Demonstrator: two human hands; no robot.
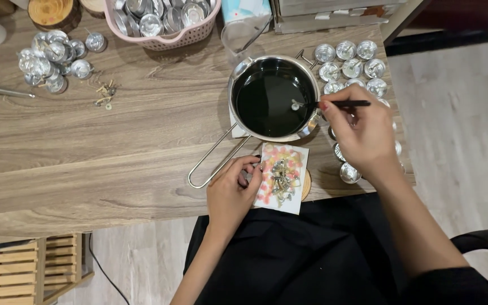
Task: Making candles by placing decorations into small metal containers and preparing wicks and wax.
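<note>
A steel pot (pixel 238 79) of dark liquid stands on the wooden table (pixel 114 141), its wire handle (pixel 213 161) pointing toward me. My right hand (pixel 360 133) grips black tweezers (pixel 343 104) whose tip holds a small metal wick tab (pixel 295 105) over the liquid. My left hand (pixel 231 192) rests at the table's near edge, fingers curled against a patterned paper sheet (pixel 289 195) that carries a heap of metal wick tabs (pixel 281 176). Whether the left fingers pinch anything is hidden.
Empty silver tealight cups (pixel 348 59) sit in rows right of the pot, some under my right hand. More cups (pixel 52 59) lie piled at the far left, and a pink basket (pixel 165 36) holds others. A clear cup (pixel 238 36) stands behind the pot.
</note>
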